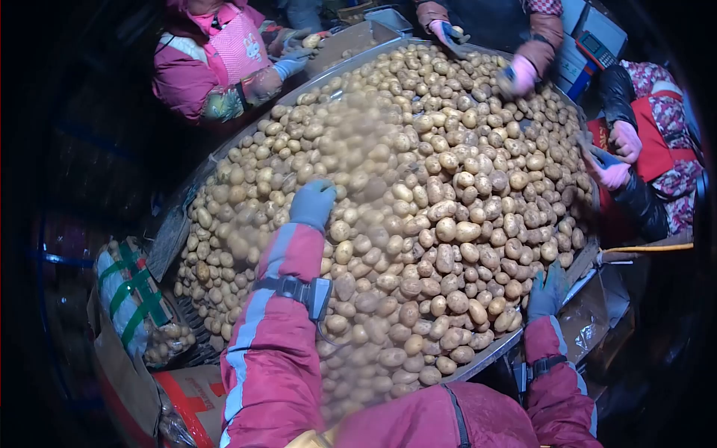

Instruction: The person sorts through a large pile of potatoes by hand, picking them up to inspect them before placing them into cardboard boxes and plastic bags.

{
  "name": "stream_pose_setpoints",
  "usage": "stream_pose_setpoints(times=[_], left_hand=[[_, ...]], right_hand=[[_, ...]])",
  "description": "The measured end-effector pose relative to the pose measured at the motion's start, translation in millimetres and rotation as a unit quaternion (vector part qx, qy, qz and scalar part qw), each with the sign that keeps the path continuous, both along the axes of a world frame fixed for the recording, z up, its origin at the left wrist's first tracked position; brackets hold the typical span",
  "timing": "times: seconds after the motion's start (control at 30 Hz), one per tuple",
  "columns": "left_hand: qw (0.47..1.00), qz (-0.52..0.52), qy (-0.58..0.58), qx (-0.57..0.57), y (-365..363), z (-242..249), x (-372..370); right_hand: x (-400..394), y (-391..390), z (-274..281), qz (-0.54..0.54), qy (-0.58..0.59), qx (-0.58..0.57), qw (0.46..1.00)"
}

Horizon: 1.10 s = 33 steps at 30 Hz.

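A broad heap of potatoes (463,231) covers the metal-edged table in front of me. My left hand (314,203), in a grey-blue glove, rests over the left middle of the heap. Its fingers curl down among the potatoes; what they close on is hidden beneath the glove. At the right edge of the heap lies my right hand (549,291), gloved alike. Its fingers are spread and hold nothing, with the fingertips beside the outermost potatoes near the table rim (579,280).
Co-workers stand at the far left (224,60), far side (485,30) and right (650,149), gloved hands at the heap. A cardboard box (351,48) sits by the far left edge. Bagged potatoes (168,342) and cartons (198,403) are at lower left. A yellow rod (650,248) juts out at right.
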State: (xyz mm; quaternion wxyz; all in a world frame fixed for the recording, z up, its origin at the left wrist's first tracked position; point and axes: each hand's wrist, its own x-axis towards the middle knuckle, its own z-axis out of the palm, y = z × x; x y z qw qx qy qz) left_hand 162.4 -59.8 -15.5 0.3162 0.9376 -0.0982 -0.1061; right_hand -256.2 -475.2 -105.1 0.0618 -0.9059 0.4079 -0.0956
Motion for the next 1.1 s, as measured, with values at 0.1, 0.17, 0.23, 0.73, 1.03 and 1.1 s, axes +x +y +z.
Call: stream_pose_setpoints(times=[0.1, 0.17, 0.23, 0.73, 1.03, 1.1], left_hand=[[0.960, -0.051, -0.115, 0.251, -25.2, -8.8, 3.2], [0.940, -0.087, -0.171, 0.283, -23.9, -36.7, 10.4], [0.926, -0.114, -0.197, 0.300, -20.7, -52.7, 16.4], [0.915, -0.124, -0.219, 0.314, -17.5, -63.4, 20.1], [0.928, -0.090, -0.115, 0.343, -31.5, -33.1, 16.6], [0.928, -0.120, -0.180, 0.303, -22.4, -40.8, 15.6]], right_hand=[[1.9, -1.7, -3.9, -0.006, -0.005, -0.002, 1.000], [-3.2, -6.8, -11.9, 0.003, 0.007, -0.025, 1.000], [-5.0, -5.6, -12.6, 0.001, 0.016, -0.045, 0.999], [3.2, 3.5, 0.2, -0.031, 0.014, -0.060, 0.998], [4.3, 3.6, 4.1, -0.022, -0.012, -0.062, 0.998], [4.0, 3.9, 6.1, -0.025, -0.013, -0.053, 0.998]])
